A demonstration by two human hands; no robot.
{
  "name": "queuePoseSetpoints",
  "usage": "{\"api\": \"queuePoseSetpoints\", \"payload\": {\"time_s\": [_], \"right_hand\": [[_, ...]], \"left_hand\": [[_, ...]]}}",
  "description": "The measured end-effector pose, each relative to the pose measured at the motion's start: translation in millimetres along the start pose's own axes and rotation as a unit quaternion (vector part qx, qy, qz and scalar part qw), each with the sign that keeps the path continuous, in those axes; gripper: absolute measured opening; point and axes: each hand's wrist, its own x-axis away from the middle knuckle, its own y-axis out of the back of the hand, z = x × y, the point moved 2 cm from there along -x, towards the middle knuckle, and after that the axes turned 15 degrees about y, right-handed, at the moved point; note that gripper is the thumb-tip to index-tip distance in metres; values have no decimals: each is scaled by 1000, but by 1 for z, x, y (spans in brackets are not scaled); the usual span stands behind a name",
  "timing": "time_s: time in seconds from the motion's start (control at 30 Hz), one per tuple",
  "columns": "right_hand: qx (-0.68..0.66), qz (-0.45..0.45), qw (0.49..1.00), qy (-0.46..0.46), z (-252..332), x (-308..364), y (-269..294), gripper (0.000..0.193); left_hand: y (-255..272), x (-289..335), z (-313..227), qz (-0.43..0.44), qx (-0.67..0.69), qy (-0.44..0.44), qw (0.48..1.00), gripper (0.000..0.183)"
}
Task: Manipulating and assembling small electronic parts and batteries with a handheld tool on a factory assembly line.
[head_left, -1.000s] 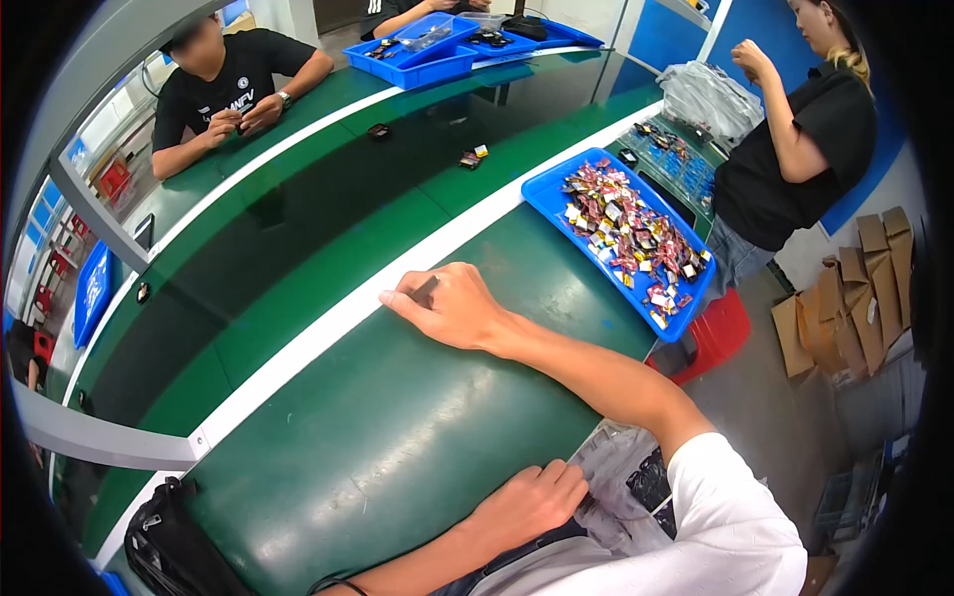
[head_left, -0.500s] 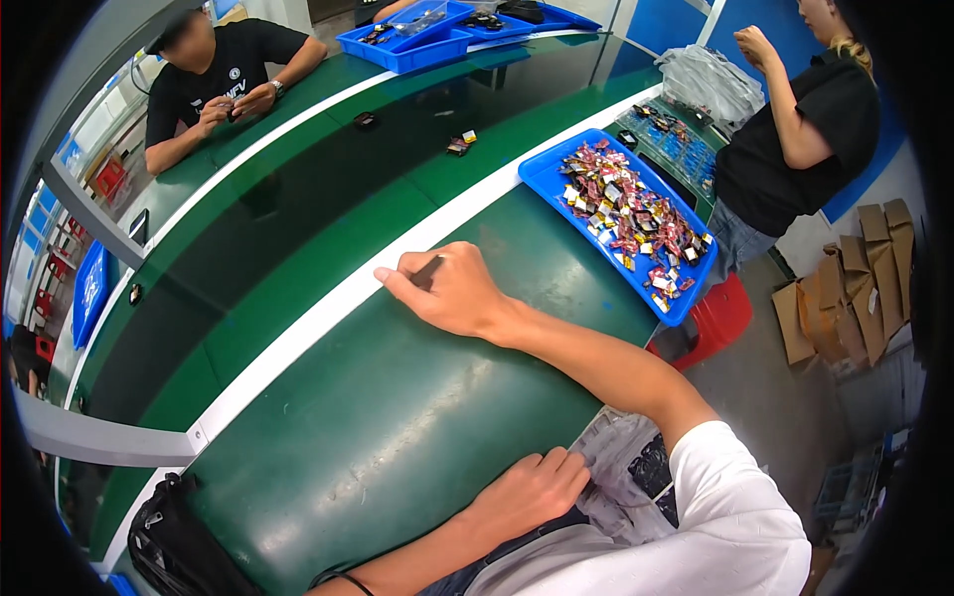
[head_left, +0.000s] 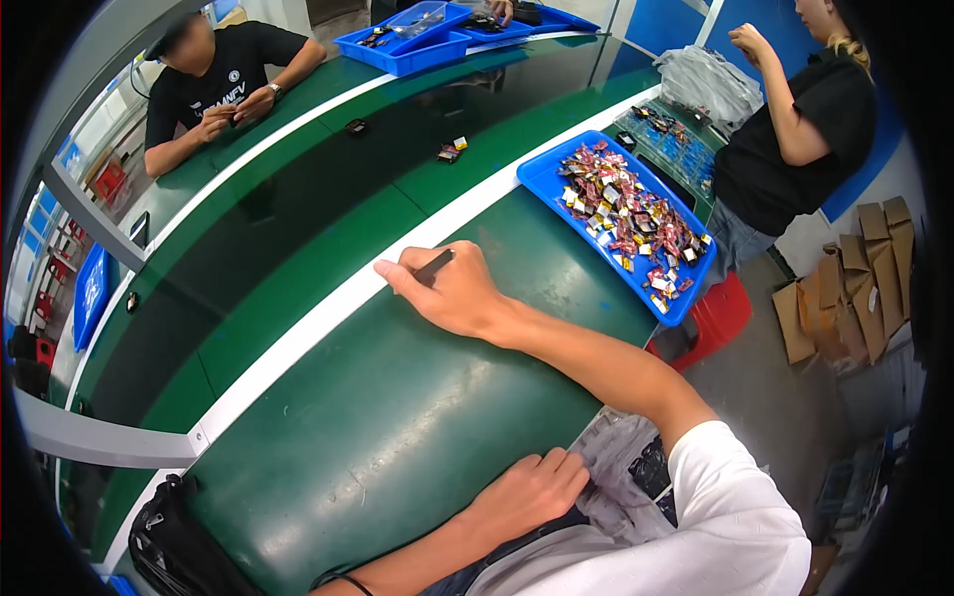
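A right hand (head_left: pixel 459 298) holds a slim dark piece (head_left: pixel 435 265) in its fingers near the worktop's (head_left: pixel 378 427) far edge; a left hand (head_left: pixel 542 489) lies curled at the near edge, whether holding anything impossible to tell. A heaped blue tray (head_left: pixel 543 177) sits at the right end.

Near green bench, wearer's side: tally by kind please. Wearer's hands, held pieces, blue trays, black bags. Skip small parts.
Left hand and right hand: 2
Dark piece held: 1
Blue tray: 1
Black bag: 1
Total: 5
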Motion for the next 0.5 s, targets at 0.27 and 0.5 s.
{"api": "queuePoseSetpoints", "payload": {"time_s": [0.27, 0.5], "right_hand": [[5, -12, 1000, 5, -5, 0, -1, 50], [35, 4, 999, 32, -6, 0, 1, 48]], "left_hand": [[1, -4, -1, -10, 24, -1, 1000, 11], [2, -4, 1, -14, 27, 0, 1000, 11]]}}
